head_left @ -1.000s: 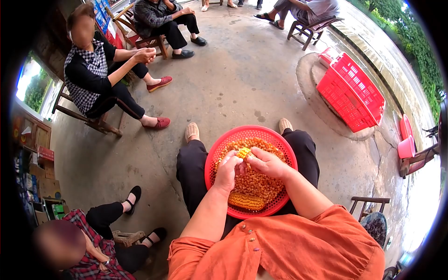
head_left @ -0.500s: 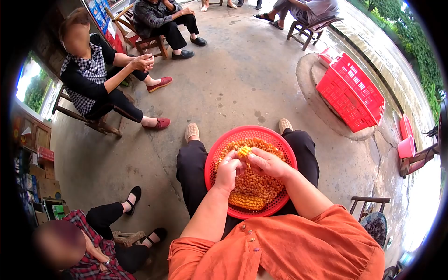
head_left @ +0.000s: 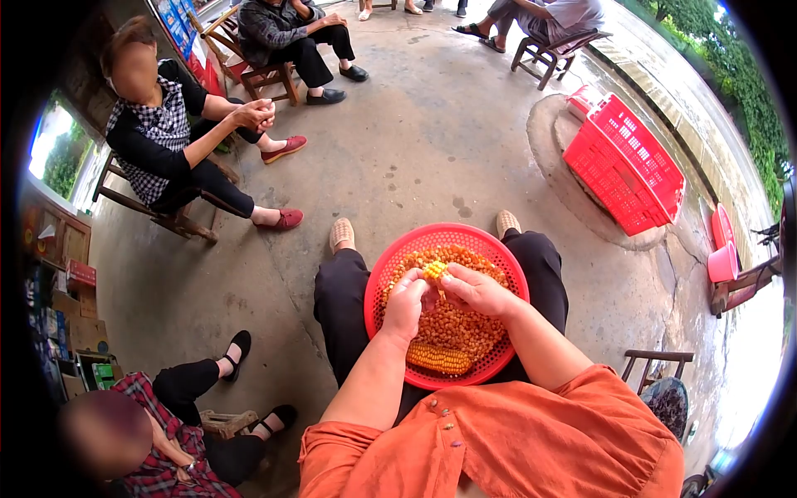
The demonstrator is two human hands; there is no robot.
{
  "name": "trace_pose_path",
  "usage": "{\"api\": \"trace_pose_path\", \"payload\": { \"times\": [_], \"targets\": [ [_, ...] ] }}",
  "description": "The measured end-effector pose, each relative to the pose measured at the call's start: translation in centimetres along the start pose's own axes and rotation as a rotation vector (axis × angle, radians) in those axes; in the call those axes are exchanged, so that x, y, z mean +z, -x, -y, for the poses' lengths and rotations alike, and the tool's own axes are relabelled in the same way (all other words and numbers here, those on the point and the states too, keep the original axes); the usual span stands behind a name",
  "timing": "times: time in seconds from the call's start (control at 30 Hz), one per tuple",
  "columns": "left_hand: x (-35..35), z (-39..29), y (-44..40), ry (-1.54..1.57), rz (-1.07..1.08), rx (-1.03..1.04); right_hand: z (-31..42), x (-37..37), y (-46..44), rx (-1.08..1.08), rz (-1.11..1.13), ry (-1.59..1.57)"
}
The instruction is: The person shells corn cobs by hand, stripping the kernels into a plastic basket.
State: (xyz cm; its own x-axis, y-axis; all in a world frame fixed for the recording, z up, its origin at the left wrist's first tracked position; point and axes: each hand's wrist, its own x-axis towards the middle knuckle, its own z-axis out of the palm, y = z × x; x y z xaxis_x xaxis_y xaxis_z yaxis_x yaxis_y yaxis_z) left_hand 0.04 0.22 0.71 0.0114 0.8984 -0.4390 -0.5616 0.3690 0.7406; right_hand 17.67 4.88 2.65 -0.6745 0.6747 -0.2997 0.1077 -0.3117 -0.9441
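A round red perforated basket [head_left: 383, 249] rests on my lap between my knees. Loose orange corn kernels [head_left: 465, 328] cover its bottom, and a whole corn cob [head_left: 438, 359] lies on them near the front rim. Above the kernels, my left hand [head_left: 405, 305] and my right hand [head_left: 475, 292] meet with curled fingers around a small yellow corn piece [head_left: 434, 270]. The piece's tip sticks up between the thumbs; its lower part is hidden by my fingers.
Red plastic crates [head_left: 624, 164] stand on the floor at the right, with a pink bucket [head_left: 723, 261] farther right. Several people sit around on chairs, one in a checkered top [head_left: 164, 124] at the left. A small chair [head_left: 660, 357] is beside me at the lower right.
My hands stay at the same place around the corn piece, with only slight finger movement. The person in the checkered top has leaned a little to the left.
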Motion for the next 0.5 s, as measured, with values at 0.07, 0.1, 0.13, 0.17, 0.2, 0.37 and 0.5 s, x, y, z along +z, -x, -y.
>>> {"api": "trace_pose_path", "payload": {
  "times": [0.07,0.1,0.13,0.17,0.2,0.37,0.5],
  "targets": [
    [-0.1,0.0,0.0,-0.034,-0.006,-0.013,0.1,0.0,0.1,0.027,0.008,-0.043],
    [-0.2,0.0,0.0,-0.034,-0.006,-0.013,0.2,0.0,0.1,0.027,0.008,-0.043],
    [-0.5,0.1,-0.1,-0.023,0.027,-0.023,0.2,0.0,0.2,0.03,0.007,-0.069],
    [-0.6,0.1,-0.1,-0.012,0.06,-0.033,0.3,0.1,0.2,0.033,0.006,-0.095],
    [-0.6,0.0,-0.1,-0.012,0.06,-0.033,0.5,0.1,0.2,0.033,0.006,-0.095],
    [0.0,-0.3,0.1,0.115,0.055,-0.005,1.4,0.2,0.5,0.041,-0.007,-0.071],
    [-0.4,0.0,-0.1,0.1,0.065,-0.007,0.7,-0.1,0.3,0.018,-0.002,-0.01]
  ]
}}
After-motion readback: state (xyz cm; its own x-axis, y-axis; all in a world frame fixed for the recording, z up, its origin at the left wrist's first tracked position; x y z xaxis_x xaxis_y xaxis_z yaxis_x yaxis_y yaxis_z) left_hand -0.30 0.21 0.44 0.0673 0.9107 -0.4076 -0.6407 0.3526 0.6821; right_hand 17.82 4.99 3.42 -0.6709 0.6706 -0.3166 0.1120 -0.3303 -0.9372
